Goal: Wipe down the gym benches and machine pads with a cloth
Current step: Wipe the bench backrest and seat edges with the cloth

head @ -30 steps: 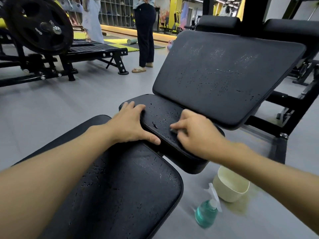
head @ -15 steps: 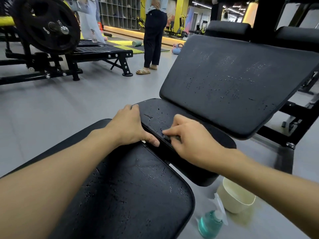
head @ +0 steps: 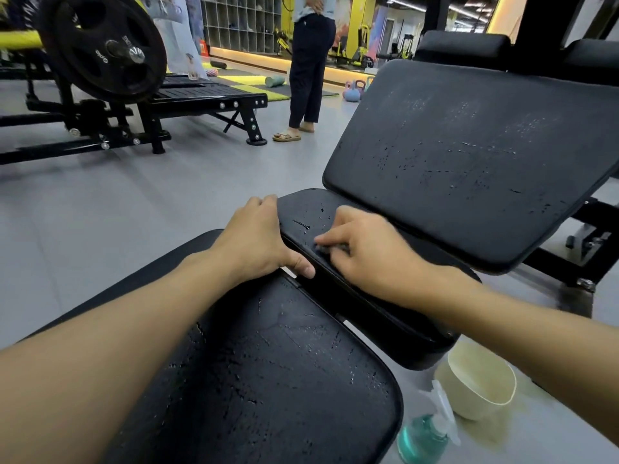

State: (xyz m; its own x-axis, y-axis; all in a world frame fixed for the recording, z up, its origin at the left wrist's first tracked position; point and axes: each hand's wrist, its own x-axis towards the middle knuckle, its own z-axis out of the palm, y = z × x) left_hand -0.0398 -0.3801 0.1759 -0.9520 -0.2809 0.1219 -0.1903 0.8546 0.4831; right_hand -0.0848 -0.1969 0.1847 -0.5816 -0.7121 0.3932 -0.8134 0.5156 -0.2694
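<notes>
Grey cloth (head: 330, 248) at frame centre, bunched under the curled fingers of the right hand (head: 371, 254), pressed on the bench pad (head: 303, 209). Left hand (head: 256, 239) just beside, gripping the pad's left edge.

**The gym beyond my bench**

A smooth grey floor (head: 134, 202) spreads ahead of me, evenly lit. To my left stands a black steel machine (head: 207, 95) carrying a big black weight plate (head: 104, 48). Behind it, a wall of open cubby shelves (head: 241, 21) runs above a warm glowing light strip (head: 254, 58). Yellow-green mats (head: 258, 92) lie in front, with a foam roller (head: 275, 81) and pastel kettlebells (head: 352, 93) nearby. A person in dark trousers and sandals (head: 310, 68) stands facing away from me. Farther off I see a yellow pillar (head: 355, 15) and bright ceiling strip lights (head: 469, 11)
</notes>
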